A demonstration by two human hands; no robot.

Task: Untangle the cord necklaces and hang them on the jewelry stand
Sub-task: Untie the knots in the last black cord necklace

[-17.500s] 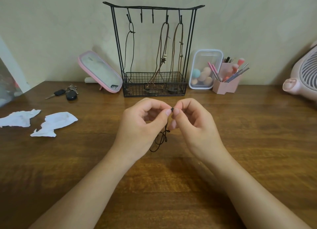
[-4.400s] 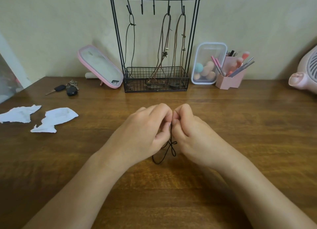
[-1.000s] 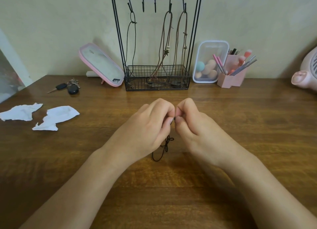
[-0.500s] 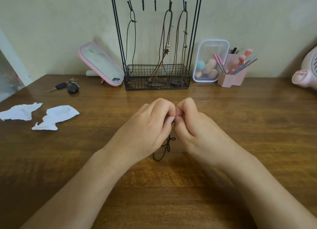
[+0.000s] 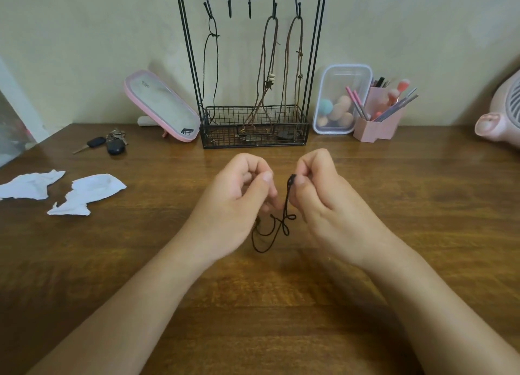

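Soft, even, rather dim warm light; faint blurred shadows on the table at lower centre. Sharp centre; wide-angle bending at edges.

I see a brown wooden table that stands against a pale wall. On its left part lie two torn white tissues, just beside each other. Behind them is a bunch of keys with black fobs. Further back a pink-framed mirror leans tilted on its foot. At the back right, a clear box with coloured sponges stands on end, touching a pink holder full of brushes. A pink fan shows at the right edge.
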